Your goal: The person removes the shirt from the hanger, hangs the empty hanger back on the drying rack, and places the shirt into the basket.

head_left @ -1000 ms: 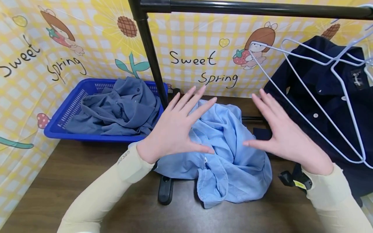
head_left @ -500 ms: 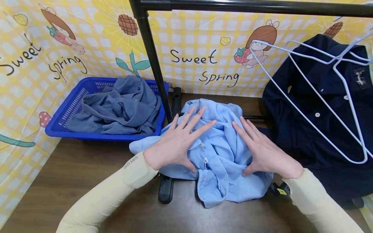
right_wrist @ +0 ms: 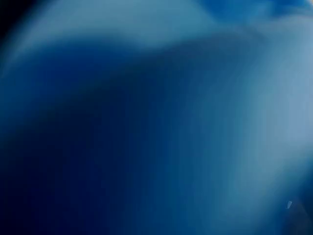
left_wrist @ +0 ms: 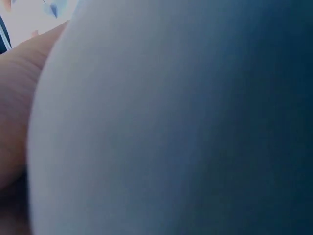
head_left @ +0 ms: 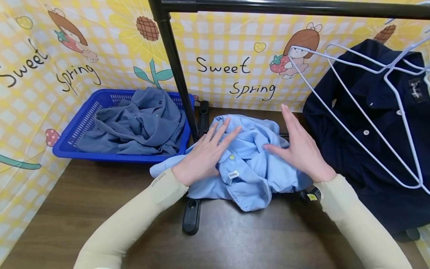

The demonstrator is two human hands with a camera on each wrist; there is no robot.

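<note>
A light blue shirt [head_left: 250, 164] lies crumpled on the table, a small white label showing near its collar. My left hand [head_left: 205, 157] rests on the left part of the shirt with its fingers spread. At the shirt's right side is my right hand [head_left: 302, 151], fingers straight and together, thumb reaching over the cloth. Blurred cloth [left_wrist: 122, 122] fills most of the left wrist view, with a bit of skin at its left edge. In the right wrist view only blurred blue cloth [right_wrist: 195, 122] shows, very close.
A blue basket [head_left: 114, 158] holding a grey-blue shirt [head_left: 137, 127] stands at the left. A black rack [head_left: 174, 67] rises behind the light blue shirt. White hangers [head_left: 356, 63] and a navy shirt [head_left: 339, 149] are at the right.
Both hands have come down to the light blue shirt, the right one also moving left. The shirt's near edge and collar have shifted away from the front, uncovering some table.
</note>
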